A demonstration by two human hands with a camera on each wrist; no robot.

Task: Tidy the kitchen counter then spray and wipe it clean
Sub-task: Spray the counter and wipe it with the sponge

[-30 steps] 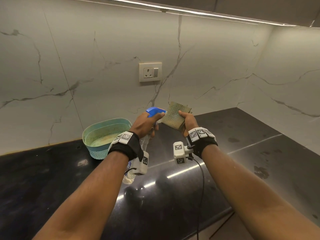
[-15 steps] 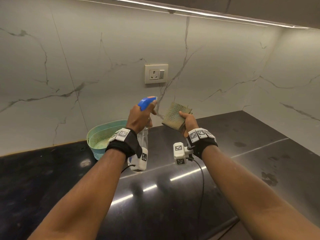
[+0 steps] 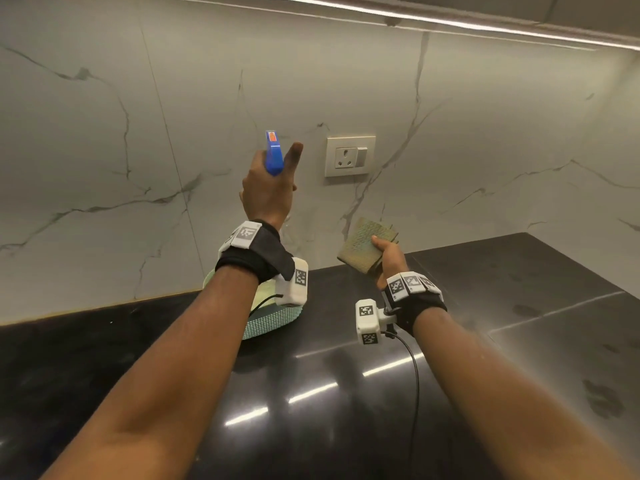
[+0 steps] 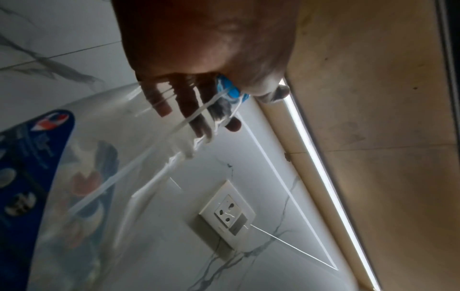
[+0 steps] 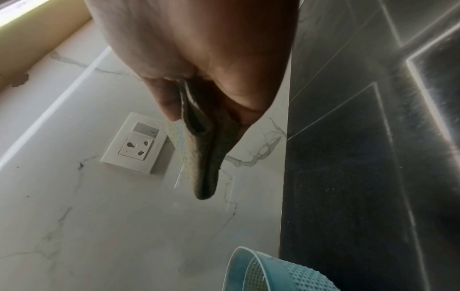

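Above the dark counter, the left hand is raised in front of the marble wall, gripping a spray bottle by its neck. From the head view the blue spray head stands nearly upright, its nozzle end with an orange mark aimed up and toward the wall, just left of the wall socket. One finger is stretched up beside the blue head; the others are curled round the neck. From the left wrist view the clear body of the bottle with its blue label runs down along the forearm toward the camera, so the bottle's long axis is close to vertical, tilted a little, and the fingers are wrapped round the top of it, with the thin feed tube showing inside.

Lower and to the right, the right hand holds a folded green cloth above the back edge of the counter, near the wall. The thumb presses on the near face and the fingers are behind it, so the cloth is pinched flat. From the right wrist view the folded cloth sticks out past the fingers, its long axis pointing at the wall below the socket.

Behind the left forearm a pale green basket stands on the counter against the wall, mostly hidden by the arm. Smudges mark the counter at the right.
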